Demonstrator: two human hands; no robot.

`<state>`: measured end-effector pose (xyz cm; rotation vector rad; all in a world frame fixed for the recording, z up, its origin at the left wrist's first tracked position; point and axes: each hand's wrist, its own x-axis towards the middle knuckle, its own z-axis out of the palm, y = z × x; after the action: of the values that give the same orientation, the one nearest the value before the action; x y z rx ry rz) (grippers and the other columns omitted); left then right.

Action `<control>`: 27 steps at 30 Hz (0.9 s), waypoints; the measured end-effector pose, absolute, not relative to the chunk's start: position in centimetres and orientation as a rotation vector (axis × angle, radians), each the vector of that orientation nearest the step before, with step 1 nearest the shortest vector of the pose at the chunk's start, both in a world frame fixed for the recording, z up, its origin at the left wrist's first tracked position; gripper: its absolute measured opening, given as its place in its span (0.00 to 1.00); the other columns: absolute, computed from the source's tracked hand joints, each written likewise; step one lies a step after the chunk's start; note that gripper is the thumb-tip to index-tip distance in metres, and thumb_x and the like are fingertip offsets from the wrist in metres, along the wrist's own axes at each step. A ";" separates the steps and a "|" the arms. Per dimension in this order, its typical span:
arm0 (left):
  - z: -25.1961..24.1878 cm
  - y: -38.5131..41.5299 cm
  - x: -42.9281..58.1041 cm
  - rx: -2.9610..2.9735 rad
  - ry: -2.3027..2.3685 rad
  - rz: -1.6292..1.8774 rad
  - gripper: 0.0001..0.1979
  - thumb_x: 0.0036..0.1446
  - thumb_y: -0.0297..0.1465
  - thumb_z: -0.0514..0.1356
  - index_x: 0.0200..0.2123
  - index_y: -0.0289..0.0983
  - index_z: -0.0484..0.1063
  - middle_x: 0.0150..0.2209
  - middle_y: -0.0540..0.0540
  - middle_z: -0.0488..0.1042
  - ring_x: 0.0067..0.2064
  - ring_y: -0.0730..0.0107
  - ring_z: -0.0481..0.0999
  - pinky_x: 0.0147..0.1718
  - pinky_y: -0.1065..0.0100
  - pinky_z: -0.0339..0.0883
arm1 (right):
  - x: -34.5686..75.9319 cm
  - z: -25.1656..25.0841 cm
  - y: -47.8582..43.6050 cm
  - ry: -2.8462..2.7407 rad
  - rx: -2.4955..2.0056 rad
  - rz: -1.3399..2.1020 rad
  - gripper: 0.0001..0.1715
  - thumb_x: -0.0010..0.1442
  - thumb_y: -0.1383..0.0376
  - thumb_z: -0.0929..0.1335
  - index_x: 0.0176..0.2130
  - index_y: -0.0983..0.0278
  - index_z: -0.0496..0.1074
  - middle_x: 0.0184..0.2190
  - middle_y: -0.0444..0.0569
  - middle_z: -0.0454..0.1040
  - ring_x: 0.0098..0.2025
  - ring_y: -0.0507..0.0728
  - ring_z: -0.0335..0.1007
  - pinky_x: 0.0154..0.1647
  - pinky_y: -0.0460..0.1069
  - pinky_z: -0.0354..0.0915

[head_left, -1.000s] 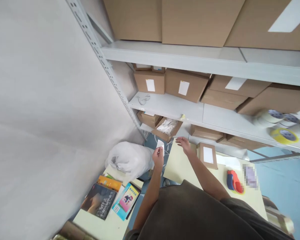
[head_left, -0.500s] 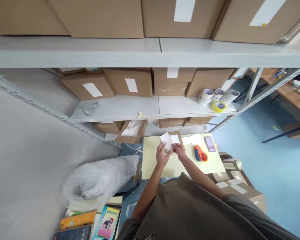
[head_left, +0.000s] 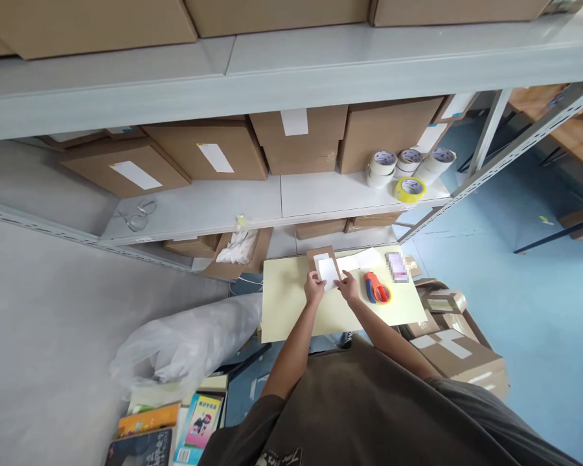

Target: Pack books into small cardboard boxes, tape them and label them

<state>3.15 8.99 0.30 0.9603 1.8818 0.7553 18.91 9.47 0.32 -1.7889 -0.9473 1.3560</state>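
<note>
Above a pale yellow table (head_left: 291,317), my left hand (head_left: 315,288) pinches the lower left corner of a small white sheet of paper (head_left: 328,272). My right hand (head_left: 348,287) grips the same sheet by its lower right corner. Behind the sheet lies a flat brown cardboard box (head_left: 326,250) with a white label, partly covered by the paper. To the right of my right hand is a red and blue tape dispenser (head_left: 373,283) with a yellow roll. More white paper (head_left: 364,259) lies flat at the table's back edge.
A pixelated purple rectangle (head_left: 397,266) is at the table's right. Ahead stands a grey shelf (head_left: 252,213) with cardboard boxes, tape rolls (head_left: 411,188) and glasses (head_left: 138,217). A plastic bag (head_left: 184,340) and books (head_left: 204,421) are left; cartons (head_left: 457,356) stand right.
The white sheet has turned from slanted to nearly upright in my hands, with both hands now at its lower corners. The camera view has shifted and tilted slightly.
</note>
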 end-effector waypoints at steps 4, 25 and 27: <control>-0.9 10.4 4.7 0.959 1.972 0.589 0.23 0.56 0.28 0.71 0.53 0.42 0.71 0.37 0.49 0.83 0.43 0.62 0.84 0.45 0.66 0.71 | 20.3 -1.5 10.6 -1.125 -1.964 1.249 0.38 0.51 0.57 0.74 0.60 0.63 0.73 0.26 0.39 0.73 0.32 0.59 0.73 0.38 0.50 0.67; -1.4 10.8 7.1 1.650 2.011 0.136 0.35 0.65 0.42 0.63 0.72 0.45 0.64 0.78 0.40 0.54 0.79 0.43 0.45 0.72 0.47 0.52 | 22.1 -3.8 11.1 -1.953 -2.012 1.284 0.24 0.76 0.56 0.63 0.65 0.59 0.69 0.61 0.60 0.75 0.59 0.64 0.75 0.54 0.52 0.65; -2.3 9.9 7.4 1.663 1.981 0.115 0.35 0.67 0.42 0.59 0.75 0.44 0.60 0.79 0.43 0.50 0.80 0.43 0.41 0.74 0.44 0.46 | 22.2 -4.5 10.1 -1.953 -1.973 1.314 0.20 0.77 0.56 0.61 0.60 0.60 0.73 0.59 0.58 0.76 0.57 0.63 0.76 0.53 0.51 0.65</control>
<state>7.44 9.91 -2.34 1.6628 1.9814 0.1155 22.19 10.10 -4.52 -1.9731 -1.9535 1.3139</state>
